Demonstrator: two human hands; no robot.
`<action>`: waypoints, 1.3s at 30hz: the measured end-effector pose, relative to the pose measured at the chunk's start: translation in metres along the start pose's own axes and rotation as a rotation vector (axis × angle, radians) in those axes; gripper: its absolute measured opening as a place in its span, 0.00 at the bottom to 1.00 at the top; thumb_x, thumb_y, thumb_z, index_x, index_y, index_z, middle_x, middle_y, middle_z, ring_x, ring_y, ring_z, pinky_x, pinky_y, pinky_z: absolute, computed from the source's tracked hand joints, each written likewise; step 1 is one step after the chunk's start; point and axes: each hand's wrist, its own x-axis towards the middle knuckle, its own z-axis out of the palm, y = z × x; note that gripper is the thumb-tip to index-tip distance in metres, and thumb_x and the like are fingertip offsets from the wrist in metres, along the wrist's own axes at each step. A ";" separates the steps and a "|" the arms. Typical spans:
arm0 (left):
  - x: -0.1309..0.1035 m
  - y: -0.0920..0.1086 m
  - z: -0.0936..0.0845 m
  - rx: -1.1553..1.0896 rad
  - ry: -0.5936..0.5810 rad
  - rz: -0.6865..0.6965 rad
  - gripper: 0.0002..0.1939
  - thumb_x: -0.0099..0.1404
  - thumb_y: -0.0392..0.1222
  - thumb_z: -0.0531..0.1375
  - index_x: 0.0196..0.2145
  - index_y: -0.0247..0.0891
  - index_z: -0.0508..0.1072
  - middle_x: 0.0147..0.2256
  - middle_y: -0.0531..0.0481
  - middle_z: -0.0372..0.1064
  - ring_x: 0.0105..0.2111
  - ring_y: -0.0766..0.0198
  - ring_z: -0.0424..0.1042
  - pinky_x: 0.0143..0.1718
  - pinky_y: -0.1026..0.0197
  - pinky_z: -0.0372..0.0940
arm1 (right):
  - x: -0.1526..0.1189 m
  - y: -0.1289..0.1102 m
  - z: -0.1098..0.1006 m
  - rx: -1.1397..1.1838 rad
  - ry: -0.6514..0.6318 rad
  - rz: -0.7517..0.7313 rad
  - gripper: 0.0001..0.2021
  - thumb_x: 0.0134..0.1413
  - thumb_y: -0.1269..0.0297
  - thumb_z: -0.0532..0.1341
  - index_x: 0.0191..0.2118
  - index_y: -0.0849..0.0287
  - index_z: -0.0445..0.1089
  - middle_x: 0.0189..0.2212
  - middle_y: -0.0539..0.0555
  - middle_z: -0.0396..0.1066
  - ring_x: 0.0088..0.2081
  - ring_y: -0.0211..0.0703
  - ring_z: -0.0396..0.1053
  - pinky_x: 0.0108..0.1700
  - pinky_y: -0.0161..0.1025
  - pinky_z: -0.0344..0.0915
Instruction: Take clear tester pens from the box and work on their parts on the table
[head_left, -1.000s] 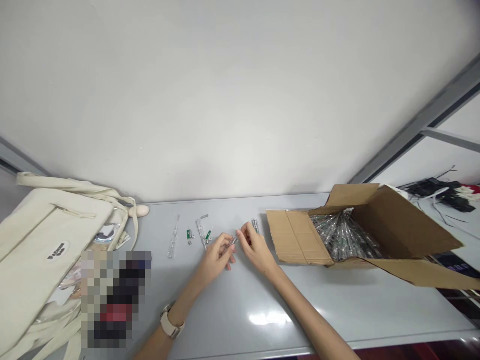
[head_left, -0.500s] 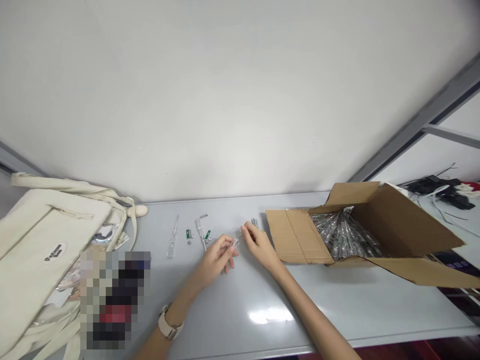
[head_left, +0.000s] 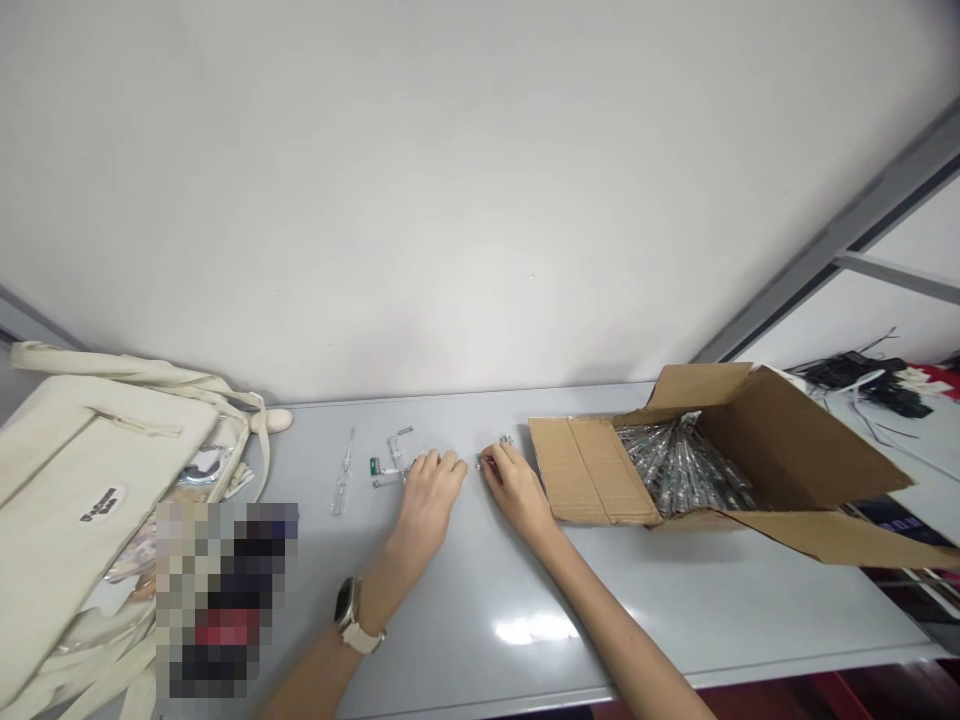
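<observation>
Left of the cardboard box (head_left: pixel 592 472) on the table (head_left: pixel 465 620), the right hand (head_left: pixel 516 487), nearest it, is nearly closed, a small shiny piece (head_left: pixel 480 464) pinched at its fingertips. Farther left of the box, the left hand (head_left: pixel 435 492) lies palm down, fingers bent, its grip hidden and indeterminable, beside clear parts (head_left: pixel 397 450) and a green piece (head_left: pixel 374 466); a clear pointed tool (head_left: pixel 343 482) lies farthest from the box.

The left hand (head_left: pixel 433 495) is near a green piece (head_left: pixel 374 466) and a clear piece (head_left: pixel 395 450) on the gray table (head_left: pixel 465 630). The right hand (head_left: pixel 517 487) touches a tiny shiny bit (head_left: pixel 479 465). Beside it, an open brown box (head_left: pixel 810 440) holds lots of see-through sticks (head_left: pixel 690 475). A cream bag (head_left: pixel 52 500) lies at the left.
</observation>
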 end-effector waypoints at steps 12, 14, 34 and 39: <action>0.008 -0.006 -0.004 0.138 -0.021 0.107 0.19 0.64 0.22 0.46 0.40 0.39 0.71 0.38 0.47 0.69 0.38 0.55 0.65 0.39 0.53 0.57 | -0.002 0.002 0.003 -0.016 0.024 -0.037 0.06 0.62 0.71 0.51 0.38 0.57 0.64 0.36 0.56 0.66 0.40 0.47 0.65 0.44 0.42 0.64; 0.008 -0.007 -0.004 0.126 -0.004 0.114 0.18 0.66 0.23 0.46 0.40 0.39 0.70 0.37 0.46 0.69 0.38 0.55 0.65 0.39 0.53 0.57 | -0.002 0.002 0.004 -0.016 0.029 -0.038 0.07 0.63 0.71 0.50 0.38 0.58 0.64 0.36 0.56 0.66 0.40 0.47 0.65 0.44 0.43 0.64; 0.005 -0.042 -0.008 0.055 0.133 0.035 0.18 0.69 0.29 0.48 0.48 0.42 0.72 0.46 0.47 0.73 0.44 0.55 0.68 0.45 0.52 0.59 | -0.003 0.000 0.004 -0.026 -0.034 -0.062 0.08 0.63 0.70 0.52 0.45 0.58 0.65 0.39 0.57 0.63 0.43 0.48 0.64 0.48 0.45 0.65; 0.002 -0.037 -0.001 -0.018 0.078 0.061 0.16 0.69 0.30 0.51 0.47 0.42 0.73 0.43 0.49 0.74 0.41 0.57 0.70 0.43 0.53 0.61 | -0.003 0.002 0.006 0.004 -0.036 -0.060 0.07 0.63 0.71 0.53 0.45 0.58 0.64 0.39 0.57 0.63 0.44 0.47 0.65 0.48 0.44 0.65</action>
